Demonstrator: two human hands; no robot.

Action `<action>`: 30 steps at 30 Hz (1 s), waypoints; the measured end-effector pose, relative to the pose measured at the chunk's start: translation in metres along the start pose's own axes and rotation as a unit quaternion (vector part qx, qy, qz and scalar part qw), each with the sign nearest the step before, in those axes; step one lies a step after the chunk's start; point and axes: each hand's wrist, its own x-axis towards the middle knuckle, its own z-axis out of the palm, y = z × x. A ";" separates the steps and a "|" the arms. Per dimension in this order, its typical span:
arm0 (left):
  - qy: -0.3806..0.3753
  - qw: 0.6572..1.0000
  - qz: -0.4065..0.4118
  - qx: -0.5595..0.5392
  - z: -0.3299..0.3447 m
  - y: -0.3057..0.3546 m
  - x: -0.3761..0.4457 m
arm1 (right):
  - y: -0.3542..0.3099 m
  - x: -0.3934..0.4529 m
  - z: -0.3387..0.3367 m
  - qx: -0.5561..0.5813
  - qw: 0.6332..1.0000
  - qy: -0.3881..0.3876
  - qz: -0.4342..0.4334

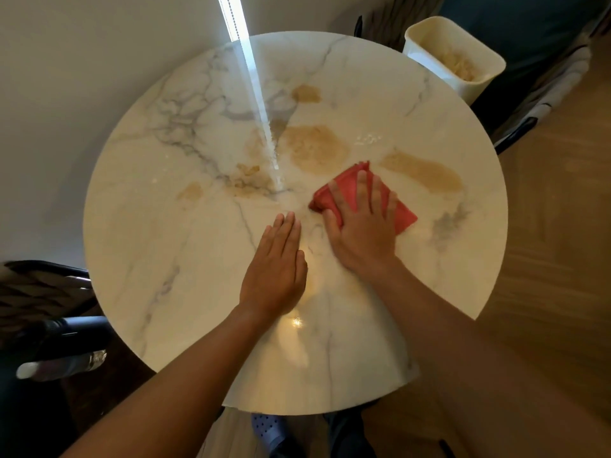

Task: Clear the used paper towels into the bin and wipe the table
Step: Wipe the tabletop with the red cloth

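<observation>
My right hand [360,226] lies flat on the folded red cloth [350,196], fingers spread and straight, pressing it onto the marble rather than gripping it; my left hand [276,262] rests just beside it, palm down with fingers straight and held together, holding nothing and bracing me against the round table [158,259]. The cloth sits a little right of the table's middle, and the tan smears lie just beyond it: the large stain [314,148] past my fingertips, the long streak [423,173] off to the right, a smaller patch [307,93] farther back, and fainter marks [246,180] to the left. No paper towels show on the tabletop, and the white bin [476,44] beyond the far right rim holds crumpled pale stuff (towels, I would guess, though I cannot make them out for certain), so I judge the clearing done and the wiping in hand. Next I would push the cloth forward through the large stain with firm downward pressure, then sweep right across the streak, refolding if the cloth starts spreading the mess instead of lifting it.
</observation>
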 end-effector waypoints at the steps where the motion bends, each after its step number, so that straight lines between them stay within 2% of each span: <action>1: -0.001 1.000 0.000 -0.002 0.000 -0.002 0.000 | -0.008 -0.009 0.002 0.002 1.000 -0.001 -0.020; 5: -0.007 1.000 -0.002 -0.010 0.000 -0.004 -0.001 | 0.000 -0.073 0.010 -0.019 0.994 0.002 -0.104; 10: 0.006 1.000 0.006 0.001 -0.003 0.000 -0.001 | 0.068 -0.127 -0.006 -0.048 0.986 -0.034 -0.155; 16: 0.002 1.000 0.006 0.006 0.000 0.000 0.001 | 0.120 -0.091 -0.022 -0.061 0.997 -0.013 -0.040; 20: 0.002 1.000 0.004 -0.003 0.000 0.000 -0.001 | 0.100 -0.029 -0.014 -0.048 0.997 0.024 0.055; 22: 0.008 1.000 0.002 -0.003 -0.001 0.002 0.000 | 0.074 -0.003 -0.009 -0.038 0.997 0.025 0.067; 26: 0.017 1.000 -0.008 -0.008 -0.002 0.001 0.002 | 0.030 -0.003 -0.005 -0.018 1.000 0.018 -0.002; 30: 0.019 1.000 -0.011 -0.006 -0.003 0.004 0.007 | 0.044 -0.044 -0.006 -0.022 0.994 -0.002 -0.110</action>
